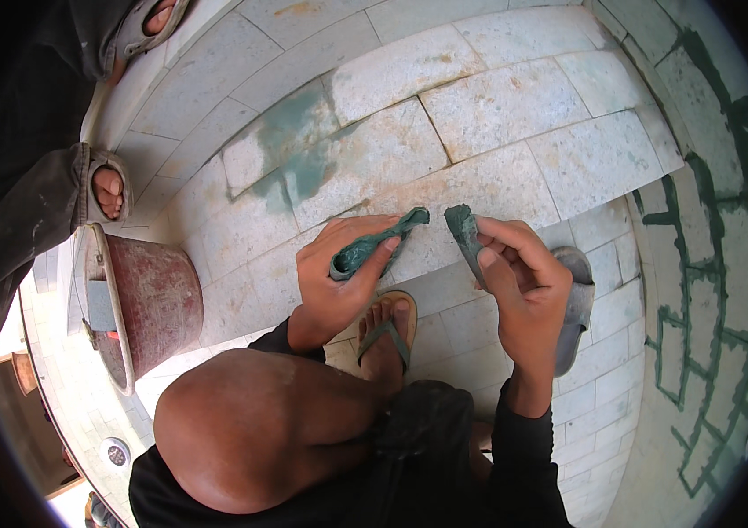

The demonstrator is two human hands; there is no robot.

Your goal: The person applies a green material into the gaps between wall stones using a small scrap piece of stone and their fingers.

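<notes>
My left hand [328, 277] is closed around a crumpled green pouch [358, 253], apparently thin plastic, with an open mouth near my thumb and a twisted end pointing right. Dark green paste coats it. Between the thumb and fingers of my right hand [528, 282] is a short green-smeared strip [463, 231] with a ragged upper end; its exact kind I cannot make out. A small gap separates the two pieces. Both hands hover over the edge of a pale tiled step [497, 189], which carries a green smear [303, 167] beyond my left hand.
At left, a worn reddish bucket [163, 290] lies tilted or on its side. Another person's sandaled foot [110, 189] stands just beyond it. Green lines mark the joints of the tiled wall [686, 264] at right. A dark slipper [574, 308] is beside my right hand.
</notes>
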